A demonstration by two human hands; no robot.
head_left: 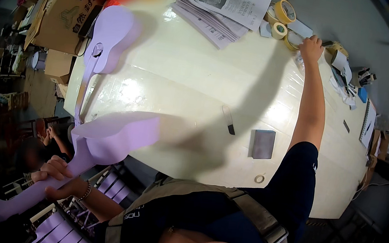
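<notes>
My left hand [59, 175] is wrapped round the neck of a light purple ukulele [117, 137]. Its body is tilted over the table's near left edge, and its headstock points to the lower left. On the table at the far left lies a second purple ukulele [110, 33], sound hole up. My right arm stretches to the far right side, where my right hand [311, 49] has its fingers bent down. Beside it are yellow tape rolls [293, 40] and some clear plastic [300, 61]. Whatever lies under those fingertips is hidden.
A grey sanding block [263, 144], a black-ended loop [231, 128] and a small ring [259, 178] lie on the pale table [199, 83]. Printed papers [227, 9] are stacked at the back. Cardboard boxes [65, 8] stand left; another person [51, 140] sits beyond the left edge.
</notes>
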